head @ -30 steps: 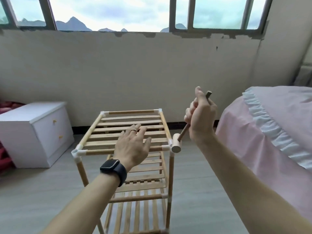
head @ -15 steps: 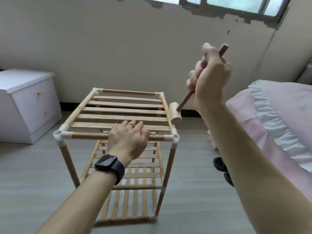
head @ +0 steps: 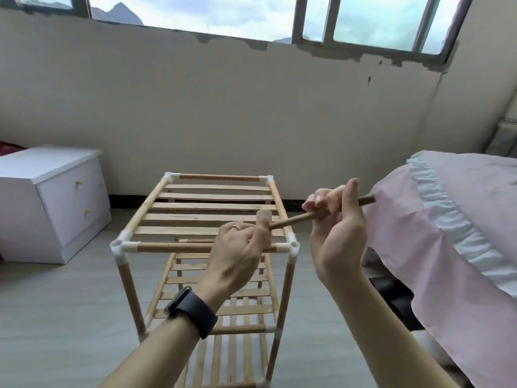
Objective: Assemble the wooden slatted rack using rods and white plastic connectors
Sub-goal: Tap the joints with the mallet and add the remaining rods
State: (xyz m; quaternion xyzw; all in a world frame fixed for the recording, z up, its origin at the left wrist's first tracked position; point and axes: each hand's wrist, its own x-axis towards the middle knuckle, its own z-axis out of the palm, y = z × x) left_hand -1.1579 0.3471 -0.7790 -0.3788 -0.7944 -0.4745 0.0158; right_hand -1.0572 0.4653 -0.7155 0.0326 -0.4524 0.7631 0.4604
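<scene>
The rack (head: 195, 217) stands on the floor between a white cabinet (head: 56, 197) and a pink-covered bed (head: 447, 233). Over its front rod (head: 167, 247), the left hand (head: 237, 253) curls round the mallet (head: 291, 221) head. The right hand (head: 335, 236) pinches the handle. Both hands hide the slats near the front right corner.

Your slatted rack (head: 212, 208) stands on the floor (head: 56, 317) ahead, nightstand (head: 56, 197) to its left, bed (head: 447, 233) to its right, wall (head: 223, 107) behind. Over its near right corner, your left hand (head: 237, 253) and right hand (head: 335, 228) hold the mallet (head: 264, 217).
</scene>
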